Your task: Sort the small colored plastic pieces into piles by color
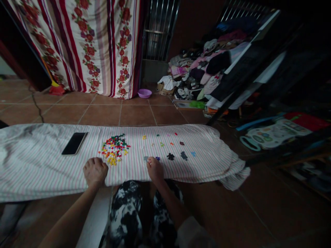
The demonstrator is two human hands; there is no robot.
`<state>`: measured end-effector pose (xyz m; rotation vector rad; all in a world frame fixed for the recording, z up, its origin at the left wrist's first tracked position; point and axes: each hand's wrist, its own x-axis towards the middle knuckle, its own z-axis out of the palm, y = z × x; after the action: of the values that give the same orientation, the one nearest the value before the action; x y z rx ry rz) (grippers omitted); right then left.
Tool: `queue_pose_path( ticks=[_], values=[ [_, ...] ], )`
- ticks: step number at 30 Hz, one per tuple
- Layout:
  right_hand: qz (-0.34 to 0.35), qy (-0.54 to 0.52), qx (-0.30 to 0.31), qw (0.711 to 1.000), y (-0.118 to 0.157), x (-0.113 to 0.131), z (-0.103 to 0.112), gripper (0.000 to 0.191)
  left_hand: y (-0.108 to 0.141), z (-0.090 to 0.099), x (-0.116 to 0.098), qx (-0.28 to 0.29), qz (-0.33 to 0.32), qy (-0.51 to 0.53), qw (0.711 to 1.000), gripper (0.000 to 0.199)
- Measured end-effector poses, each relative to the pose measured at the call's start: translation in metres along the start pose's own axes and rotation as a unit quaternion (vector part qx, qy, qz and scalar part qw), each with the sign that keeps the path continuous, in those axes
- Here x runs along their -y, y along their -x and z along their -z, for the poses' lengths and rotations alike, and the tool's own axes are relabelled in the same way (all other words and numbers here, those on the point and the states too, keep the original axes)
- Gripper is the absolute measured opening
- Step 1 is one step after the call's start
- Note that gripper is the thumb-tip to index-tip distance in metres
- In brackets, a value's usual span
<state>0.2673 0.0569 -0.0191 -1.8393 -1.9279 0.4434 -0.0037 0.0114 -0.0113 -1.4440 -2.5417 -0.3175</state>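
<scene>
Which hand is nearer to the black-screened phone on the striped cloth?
Left. The left hand rests on the striped cloth, below and right of the black-screened phone in view; the right hand is farther right, past the multicolored pile, by the gray pieces.

We count two hands, one left hand (95, 171) and one right hand (155, 169); one striped cloth (201, 168); one phone (74, 143); and one mixed pile (114, 148) of small coloured pieces, too crowded for us to number. Apart from it we make out fourteen separate lots: four in the far row, yellow (144, 137), dark green (158, 135), pink (168, 135) and red (176, 134); five in the middle row; five in the near row, including black (170, 156) and light blue (193, 154). The pieces within each lot are too small for us to count exactly. Beyond, we see one flowered curtain (103, 44), one purple basin (144, 93) and one heap of clothes (199, 70), whose garments we cannot number.
</scene>
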Motion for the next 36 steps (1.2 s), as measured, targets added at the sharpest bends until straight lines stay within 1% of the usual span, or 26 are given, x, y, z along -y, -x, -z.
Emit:
queue_pose_path(
  ticks=[5, 11, 19, 25, 31, 36],
  values=[
    [0.017, -0.023, 0.002, 1.0, -0.001, 0.001, -0.003, 0.027, 0.0, -0.001, 0.001, 0.003, 0.001, -0.007, 1.0, 0.033],
    [0.035, -0.044, 0.004, 0.998, -0.004, 0.003, -0.005, 0.031, -0.001, 0.001, -0.001, 0.012, 0.007, 0.003, 1.0, 0.033],
    [0.016, -0.002, 0.005, 1.0, -0.008, 0.004, -0.009, 0.033, -0.001, 0.002, 0.0, 0.008, 0.003, 0.018, 1.0, 0.032],
    [0.011, 0.009, 0.019, 1.0, -0.01, 0.004, -0.009, 0.028, -0.001, 0.003, -0.001, 0.01, 0.004, 0.021, 1.0, 0.032],
    [0.01, 0.01, 0.003, 1.0, -0.006, 0.002, -0.012, 0.031, 0.0, 0.005, -0.002, 0.011, 0.003, 0.023, 1.0, 0.032],
    [0.02, -0.01, -0.018, 1.0, -0.004, 0.0, -0.015, 0.032, 0.0, 0.003, -0.001, 0.004, 0.003, 0.022, 1.0, 0.03]
  ],
)
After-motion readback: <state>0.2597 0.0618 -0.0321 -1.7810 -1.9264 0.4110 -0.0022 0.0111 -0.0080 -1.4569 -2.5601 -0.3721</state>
